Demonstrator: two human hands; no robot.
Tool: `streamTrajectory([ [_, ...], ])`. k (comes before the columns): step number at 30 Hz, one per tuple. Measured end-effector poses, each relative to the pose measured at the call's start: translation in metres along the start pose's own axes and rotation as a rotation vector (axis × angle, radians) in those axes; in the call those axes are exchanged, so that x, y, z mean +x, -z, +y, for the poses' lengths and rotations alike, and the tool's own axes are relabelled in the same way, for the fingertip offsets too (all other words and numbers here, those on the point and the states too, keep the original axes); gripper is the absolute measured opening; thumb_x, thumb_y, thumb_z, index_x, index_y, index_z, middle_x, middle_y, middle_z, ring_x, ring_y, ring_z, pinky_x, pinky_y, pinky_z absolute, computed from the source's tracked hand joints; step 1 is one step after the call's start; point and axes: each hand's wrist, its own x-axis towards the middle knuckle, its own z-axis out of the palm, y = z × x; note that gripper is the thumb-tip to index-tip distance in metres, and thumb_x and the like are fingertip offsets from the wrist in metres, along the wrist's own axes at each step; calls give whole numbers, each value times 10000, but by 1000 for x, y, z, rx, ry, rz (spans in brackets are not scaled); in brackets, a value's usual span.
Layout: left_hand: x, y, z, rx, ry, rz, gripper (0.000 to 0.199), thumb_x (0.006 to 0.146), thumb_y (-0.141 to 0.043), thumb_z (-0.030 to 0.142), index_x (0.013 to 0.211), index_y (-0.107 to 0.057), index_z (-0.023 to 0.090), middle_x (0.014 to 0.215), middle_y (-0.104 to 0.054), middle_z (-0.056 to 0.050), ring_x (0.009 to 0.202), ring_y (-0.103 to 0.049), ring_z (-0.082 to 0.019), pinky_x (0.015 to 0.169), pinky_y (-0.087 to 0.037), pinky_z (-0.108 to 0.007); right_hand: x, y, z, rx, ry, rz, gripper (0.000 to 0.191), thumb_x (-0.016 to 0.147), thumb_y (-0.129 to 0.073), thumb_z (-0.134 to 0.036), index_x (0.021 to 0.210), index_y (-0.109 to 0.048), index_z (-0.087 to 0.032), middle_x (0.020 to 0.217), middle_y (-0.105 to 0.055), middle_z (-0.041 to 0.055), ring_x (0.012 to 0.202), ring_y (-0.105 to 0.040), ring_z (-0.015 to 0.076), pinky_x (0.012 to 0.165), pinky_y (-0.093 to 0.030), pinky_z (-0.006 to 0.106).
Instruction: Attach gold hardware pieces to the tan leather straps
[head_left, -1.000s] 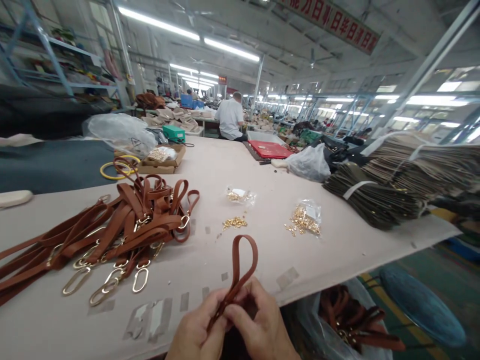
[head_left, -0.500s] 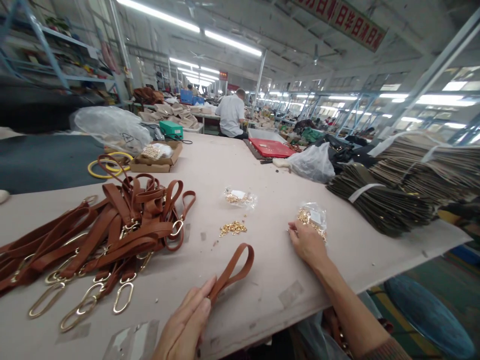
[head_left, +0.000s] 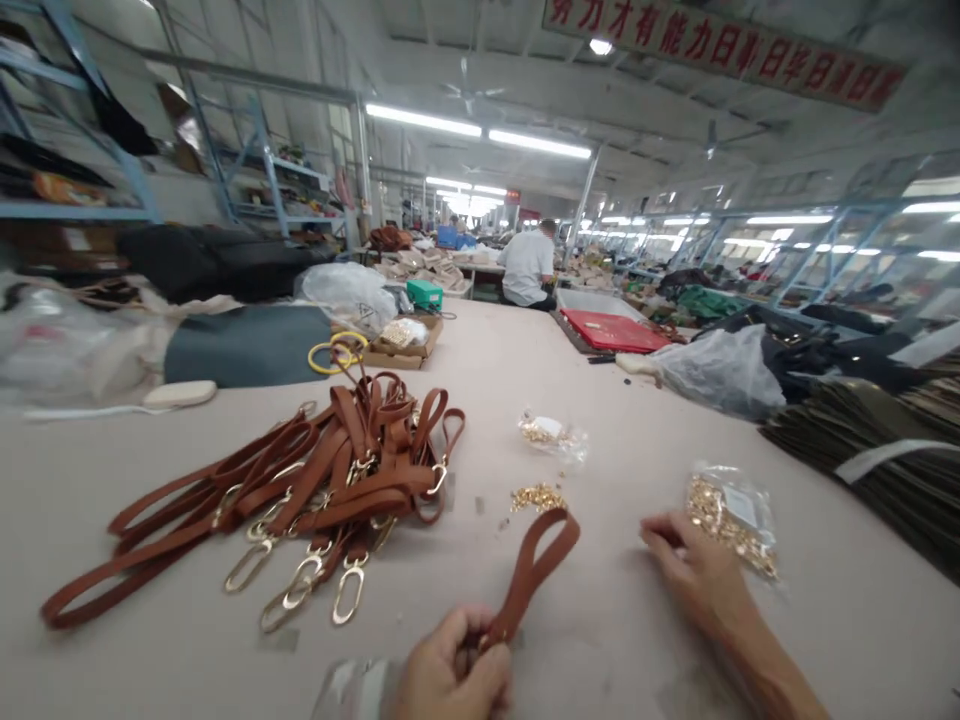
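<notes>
At the bottom centre, my left hand (head_left: pixel 457 665) pinches a brown leather strap (head_left: pixel 529 575) whose looped end points up and away. My right hand (head_left: pixel 694 565) hovers or rests over the table, its fingers pressed together; whatever they hold is too small or hidden to make out. Just beside it lies a clear plastic bag of gold metal fittings (head_left: pixel 731 520). Beyond the strap's loop is a small loose pile of gold fittings (head_left: pixel 538 496), with another bag of fittings (head_left: pixel 553 436) behind. To the left, several brown leather straps (head_left: pixel 360 480) with gold clasps are heaped together.
A cardboard box (head_left: pixel 409 345) and yellow rings (head_left: pixel 337 352) sit behind the straps. A red folder-like item (head_left: pixel 615 330) lies at the back right. Stacked dark pieces (head_left: pixel 877 450) edge the right side. A person in a white shirt (head_left: pixel 527 265) sits farther off.
The view has swung left, so things appear farther right. My right hand has drawn back from the gold fittings bag toward me. My left hand still grips the strap, now with curled fingers.
</notes>
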Motion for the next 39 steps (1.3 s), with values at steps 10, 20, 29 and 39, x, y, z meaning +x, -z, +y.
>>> streamTrajectory([
  [10, -24, -10, 19, 184, -134, 27, 156, 832, -577, 239, 924, -676, 161, 745, -659, -4, 688, -603, -143, 660, -460, -234, -93, -36, -136, 608, 296, -46, 119, 909, -547, -160, 869, -607, -255, 855, -678, 15, 827, -660, 158, 745, -526, 255],
  [20, -28, -9, 17, 298, -300, 43, 201, 838, -543, 143, 912, -726, 177, 824, -631, -17, 781, -610, -173, 720, -462, -267, -91, -38, -145, 482, 417, 33, 168, 900, -546, -105, 837, -602, -250, 854, -713, 14, 820, -671, 151, 717, -529, 255],
  [29, -35, -7, 18, 347, -419, -10, 282, 861, -550, 99, 1010, -756, 222, 857, -645, -25, 830, -620, -178, 755, -459, -261, -108, -48, -143, 634, 13, 43, 98, 839, -673, -310, 839, -625, -225, 780, -725, 37, 710, -694, 180, 632, -581, 271],
  [39, -43, -21, 1, 333, -502, -33, 253, 713, -695, 19, 892, -798, 165, 825, -758, -79, 781, -670, -205, 718, -481, -280, -131, -50, -110, 930, -391, -182, 370, 641, -786, -507, 876, -723, -227, 791, -766, 64, 678, -724, 265, 590, -617, 313],
])
